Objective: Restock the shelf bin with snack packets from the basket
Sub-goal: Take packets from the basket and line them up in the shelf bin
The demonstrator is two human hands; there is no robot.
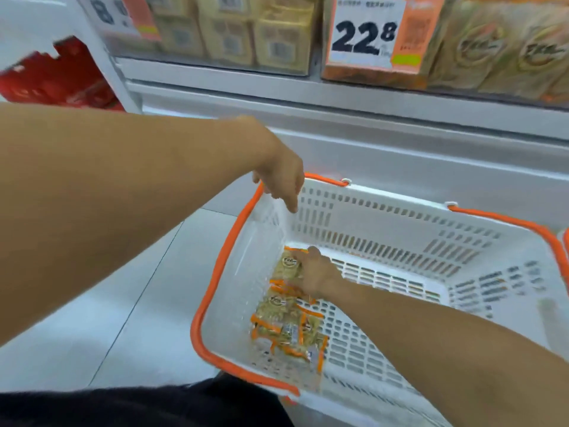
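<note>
A snack packet [290,266] near the frame's centre is gripped by the right hand [314,277], its fingers curled over the packet on the floor of the white basket [385,217]. More loose packets [289,328] are heaped just below it. The left hand [281,177] is held over the basket's upper-left corner by the orange handle [228,241], fingers relaxed and pointing down, nothing held. The shelf bin [505,50] and price tag [366,29] are seen along the top.

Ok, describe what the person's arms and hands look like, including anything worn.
Both forearms are bare, with no sleeves in view. The left hand and right hand wear no gloves, and no rings, watch or bracelet are visible. Dark clothing shows at the bottom edge.
</note>
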